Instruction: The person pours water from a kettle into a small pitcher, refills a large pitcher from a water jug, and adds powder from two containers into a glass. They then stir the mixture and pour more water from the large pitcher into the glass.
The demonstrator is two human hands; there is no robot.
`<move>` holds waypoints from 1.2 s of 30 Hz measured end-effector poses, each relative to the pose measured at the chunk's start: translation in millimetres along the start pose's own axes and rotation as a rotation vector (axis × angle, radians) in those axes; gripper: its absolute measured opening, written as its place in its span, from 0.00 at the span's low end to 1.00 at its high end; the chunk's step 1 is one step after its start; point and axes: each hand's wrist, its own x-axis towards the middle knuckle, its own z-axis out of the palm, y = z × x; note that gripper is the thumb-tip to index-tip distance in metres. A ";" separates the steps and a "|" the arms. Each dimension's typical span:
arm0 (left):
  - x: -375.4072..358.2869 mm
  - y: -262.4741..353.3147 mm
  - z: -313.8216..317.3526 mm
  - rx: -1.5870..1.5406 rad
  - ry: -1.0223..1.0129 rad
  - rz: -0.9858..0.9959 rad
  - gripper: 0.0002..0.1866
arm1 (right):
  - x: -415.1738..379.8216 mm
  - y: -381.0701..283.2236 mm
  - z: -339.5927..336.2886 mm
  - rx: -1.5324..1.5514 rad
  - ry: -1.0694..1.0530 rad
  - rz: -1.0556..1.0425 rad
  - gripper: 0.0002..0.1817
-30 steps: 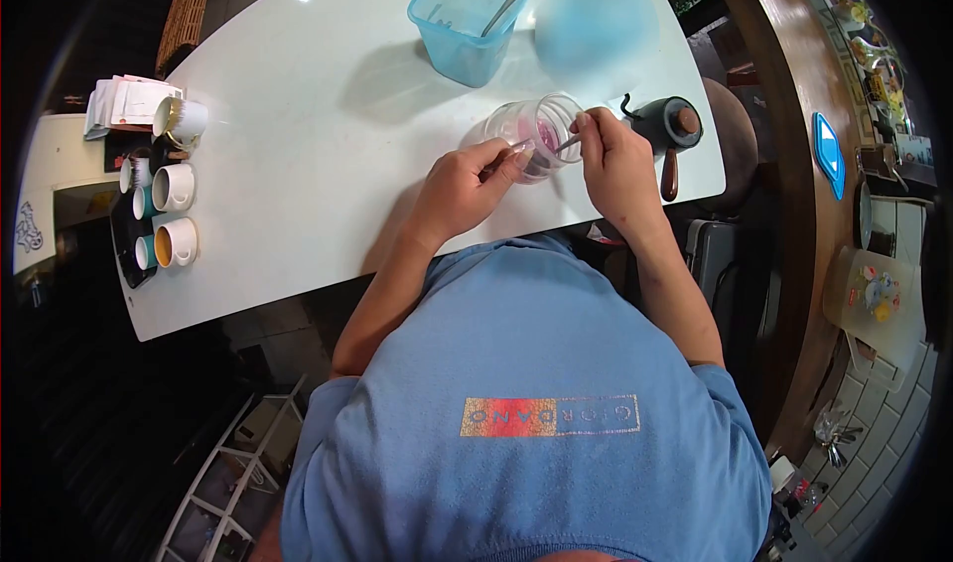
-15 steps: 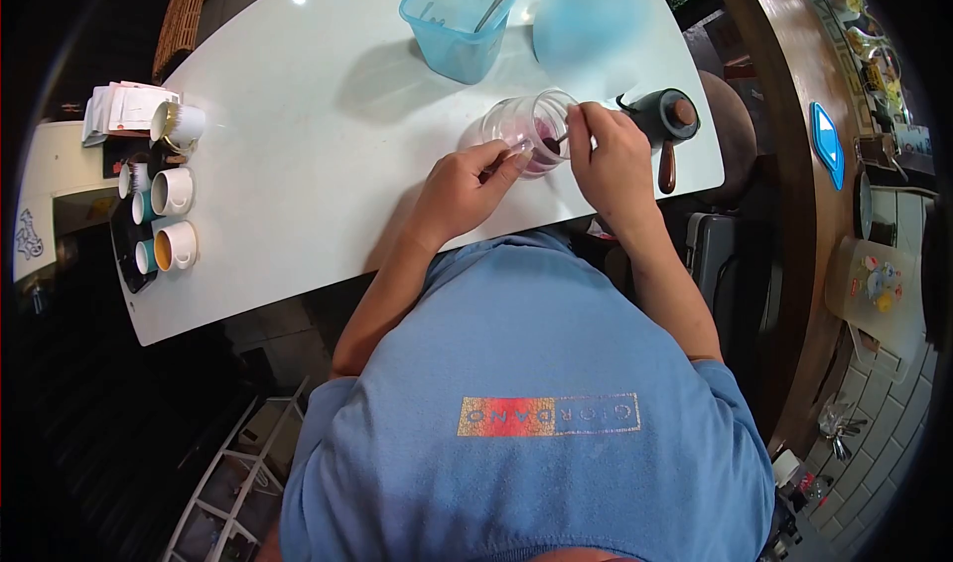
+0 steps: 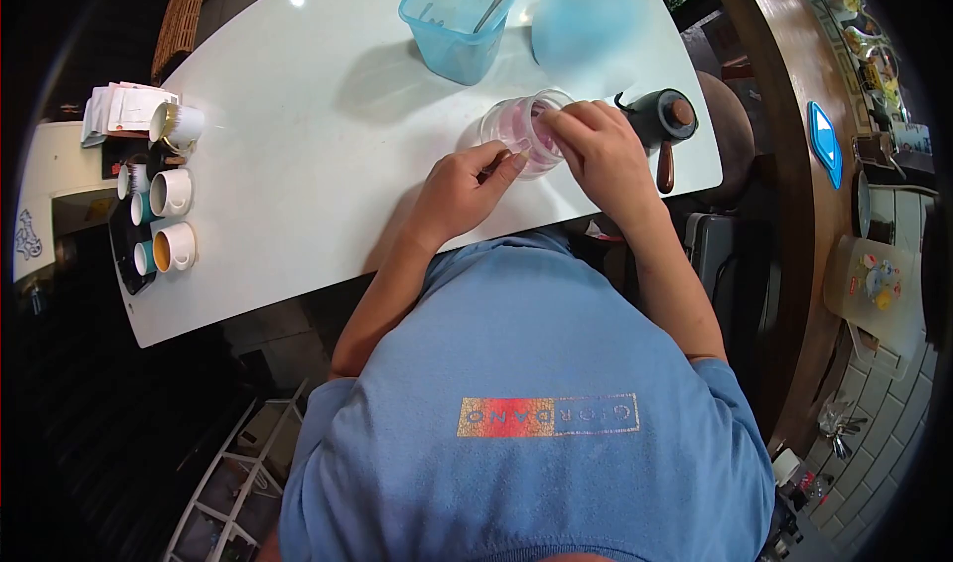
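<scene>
A clear cup [image 3: 508, 125] with pinkish contents leans on the white table, its mouth tilted toward the right. My left hand [image 3: 460, 193] is closed on the near side of the cup, thumb and forefinger pinched together at its edge. My right hand [image 3: 608, 150] reaches to the cup's mouth, fingertips at or inside the rim. Those fingers are closed around a spoon, which they now mostly hide. Just right of that hand stands a dark pot [image 3: 660, 120] with a wooden knob and handle.
Farther back on the table [image 3: 288, 165] are a light-blue square container [image 3: 452, 46] with a metal spoon [image 3: 501, 1] in it, and a rounded blue lidded vessel [image 3: 591, 16]. Several mugs [image 3: 175, 247] line the left edge. A wooden counter [image 3: 794, 185] runs along the right.
My right hand has moved left and deeper toward the cup's mouth, and the spoon's dark end no longer shows. My left hand stays where it was.
</scene>
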 end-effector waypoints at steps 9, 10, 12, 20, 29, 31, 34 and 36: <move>0.8 0.9 -0.1 -0.007 0.013 -0.008 0.16 | -5.4 1.4 1.1 0.117 0.045 0.261 0.06; 1.2 0.7 0.2 -0.007 0.013 -0.008 0.16 | -5.4 0.6 -0.1 0.118 0.045 0.262 0.06; 1.7 -0.9 1.0 -0.032 0.014 0.020 0.16 | -4.3 -1.3 -3.7 0.306 -0.052 0.645 0.08; 3.7 -8.0 1.4 0.022 0.015 0.009 0.18 | -2.1 2.5 -3.2 0.201 0.038 0.330 0.07; 1.9 -1.2 0.3 0.009 0.042 0.014 0.18 | -1.9 -1.1 -8.1 0.052 -0.061 0.096 0.07; 1.9 -0.9 -0.2 0.009 0.038 0.013 0.18 | -3.8 -2.4 -8.1 0.017 -0.069 0.101 0.07; 2.3 -1.6 0.2 0.031 0.008 -0.002 0.18 | -7.4 -3.4 -5.6 0.182 0.033 0.367 0.07; 2.2 -2.1 1.4 -0.012 0.028 0.031 0.18 | -5.9 -4.9 -8.0 0.309 -0.016 0.638 0.07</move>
